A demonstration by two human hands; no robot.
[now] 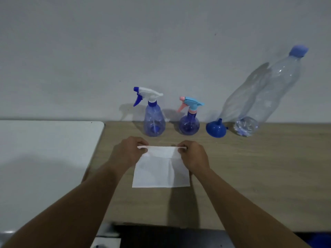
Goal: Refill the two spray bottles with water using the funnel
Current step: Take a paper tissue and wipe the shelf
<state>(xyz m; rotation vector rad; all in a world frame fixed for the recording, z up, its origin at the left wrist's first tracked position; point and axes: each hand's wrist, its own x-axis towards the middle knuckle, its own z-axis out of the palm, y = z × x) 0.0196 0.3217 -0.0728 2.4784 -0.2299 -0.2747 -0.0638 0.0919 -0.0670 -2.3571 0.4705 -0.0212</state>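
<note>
Two spray bottles stand at the back of the wooden table (250, 176): a taller blue one with a white and blue trigger head (154, 120), and a round blue one with a light blue and pink trigger head (189, 122). A blue funnel (216, 129) rests mouth-down to their right. Beside it stands a large clear water bottle (259, 97) with a blue cap. My left hand (129, 152) and my right hand (193, 155) each pinch a far corner of a white paper towel (161, 169) that lies in front of the bottles.
A white surface (44, 158) adjoins the wooden table on the left. A plain grey wall rises right behind the bottles. The table's near edge runs along the bottom, with a dark gap below it.
</note>
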